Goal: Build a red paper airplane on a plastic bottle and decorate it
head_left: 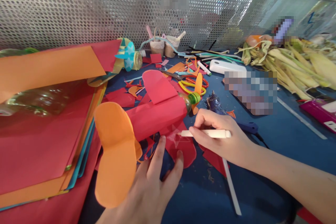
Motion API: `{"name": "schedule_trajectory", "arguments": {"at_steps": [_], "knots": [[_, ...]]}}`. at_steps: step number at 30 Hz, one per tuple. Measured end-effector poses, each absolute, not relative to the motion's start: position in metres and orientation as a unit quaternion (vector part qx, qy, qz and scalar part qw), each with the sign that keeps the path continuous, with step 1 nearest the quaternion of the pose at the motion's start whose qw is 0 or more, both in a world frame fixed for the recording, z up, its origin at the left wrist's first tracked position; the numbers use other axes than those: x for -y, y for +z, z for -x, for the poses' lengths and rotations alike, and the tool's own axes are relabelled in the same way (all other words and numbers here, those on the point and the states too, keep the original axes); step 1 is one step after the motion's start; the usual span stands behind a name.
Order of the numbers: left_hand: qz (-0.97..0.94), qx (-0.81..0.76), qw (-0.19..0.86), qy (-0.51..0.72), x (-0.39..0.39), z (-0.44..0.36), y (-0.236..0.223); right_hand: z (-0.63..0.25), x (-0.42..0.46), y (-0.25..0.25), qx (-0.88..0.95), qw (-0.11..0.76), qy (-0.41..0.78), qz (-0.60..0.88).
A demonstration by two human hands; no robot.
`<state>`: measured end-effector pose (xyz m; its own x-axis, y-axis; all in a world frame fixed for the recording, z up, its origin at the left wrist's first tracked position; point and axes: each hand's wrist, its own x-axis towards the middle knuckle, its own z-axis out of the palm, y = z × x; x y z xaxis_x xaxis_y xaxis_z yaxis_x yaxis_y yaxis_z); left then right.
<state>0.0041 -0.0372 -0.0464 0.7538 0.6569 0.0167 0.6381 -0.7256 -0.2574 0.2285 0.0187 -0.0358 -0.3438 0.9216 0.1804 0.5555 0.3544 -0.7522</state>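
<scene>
A plastic bottle wrapped in red paper point(160, 115), with a green cap point(194, 98), lies on the blue table like a toy plane. Red wings stick out on both sides, and an orange rounded piece point(115, 154) stands at its tail end. My right hand point(220, 129) is closed around a white marker pen point(214, 133), whose tip meets the near red wing point(187, 154). Pale star-shaped lines show under the tip. My left hand point(154, 182) has its fingers spread, with the index and thumb tips at that wing's edge and nothing gripped.
Stacked coloured paper point(47, 147) fills the left side. Behind the bottle are scissors point(194, 84) and paper scraps. A glue gun point(215, 103) lies beyond my right hand, near a glue stick point(232, 189). Corn husks point(286, 63) pile at back right, before a perforated metal panel point(105, 7).
</scene>
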Motion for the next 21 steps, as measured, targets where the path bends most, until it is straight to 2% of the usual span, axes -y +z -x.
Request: {"name": "schedule_trajectory", "arguments": {"at_steps": [6, 21], "knots": [[0.932, 0.341, 0.122, 0.0, 0.0364, -0.0005, -0.0513, -0.227, -0.0186, -0.0331, 0.767, 0.294, 0.312, 0.478], [0.931, 0.339, 0.134, 0.023, 0.0376, -0.0043, -0.0453, -0.2261, -0.0178, -0.0317, 0.759, 0.292, 0.335, 0.477]]}}
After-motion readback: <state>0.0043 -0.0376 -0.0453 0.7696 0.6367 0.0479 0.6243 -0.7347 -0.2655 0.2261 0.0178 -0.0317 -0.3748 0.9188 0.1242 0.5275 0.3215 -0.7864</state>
